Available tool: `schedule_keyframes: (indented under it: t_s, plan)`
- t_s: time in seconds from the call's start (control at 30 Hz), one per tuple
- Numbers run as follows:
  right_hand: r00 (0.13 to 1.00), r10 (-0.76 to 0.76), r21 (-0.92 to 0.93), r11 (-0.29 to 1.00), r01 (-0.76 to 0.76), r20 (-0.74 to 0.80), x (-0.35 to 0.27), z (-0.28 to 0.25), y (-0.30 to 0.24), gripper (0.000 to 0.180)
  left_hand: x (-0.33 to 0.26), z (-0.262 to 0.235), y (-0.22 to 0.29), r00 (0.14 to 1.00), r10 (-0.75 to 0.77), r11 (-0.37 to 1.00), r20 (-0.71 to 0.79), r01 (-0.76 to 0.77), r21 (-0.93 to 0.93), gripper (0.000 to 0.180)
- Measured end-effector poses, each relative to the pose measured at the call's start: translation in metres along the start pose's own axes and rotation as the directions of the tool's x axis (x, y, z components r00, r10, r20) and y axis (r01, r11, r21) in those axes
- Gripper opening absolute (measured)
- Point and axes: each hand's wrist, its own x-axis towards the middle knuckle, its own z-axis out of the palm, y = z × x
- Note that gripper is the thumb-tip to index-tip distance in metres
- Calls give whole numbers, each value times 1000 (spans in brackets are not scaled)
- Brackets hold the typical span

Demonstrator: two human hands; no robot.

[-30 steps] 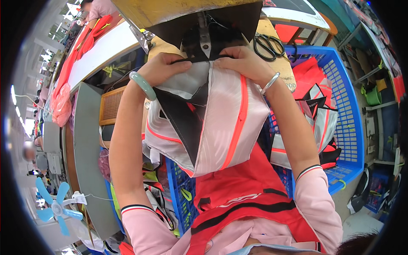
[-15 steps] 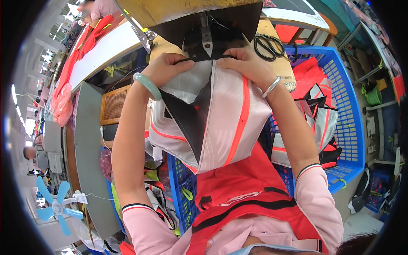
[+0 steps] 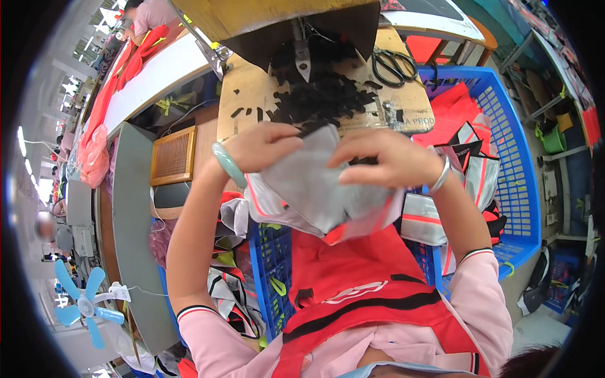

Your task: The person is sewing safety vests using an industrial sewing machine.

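A sewn fabric piece (image 3: 309, 186), pale grey and white with orange-red trim, hangs in front of me, folded over and partly blurred. My left hand (image 3: 268, 148), with a green bangle at the wrist, is closed on its upper left edge. On the right of the piece, my right hand (image 3: 384, 157) has thumb and fingers spread, close to or touching the cloth. Beyond both hands, a machine's pointed metal tip (image 3: 304, 66) stands over a heap of black scraps (image 3: 321, 101) on a tan board (image 3: 236, 85).
Black-handled scissors (image 3: 396, 66) lie at the board's right. A blue crate (image 3: 523, 189) of similar pieces stands at my right, another blue crate (image 3: 268, 258) at lower left. A grey panel (image 3: 129, 220) rises on the left. A person (image 3: 148, 22) sits at the far left.
The fabric piece has come away from the metal tip toward me and folded over, showing its grey side. My right hand has loosened from its edge. Black scraps on the board are now visible.
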Motion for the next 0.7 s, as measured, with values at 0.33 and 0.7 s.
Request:
schedule_keyframes:
  t_s: [0.33, 0.7]
  plan:
    - [949, -189, -659, 751, -25, -251, -21, 78, -10, 24, -3, 85, 2, 969, -25, 469, 245, 228, -853, 49]
    - [986, 113, -427, 891, -156, -125, -40, 58, 4, 16, -65, 146, 0, 862, -98, 992, -498, 42, -122, 26]
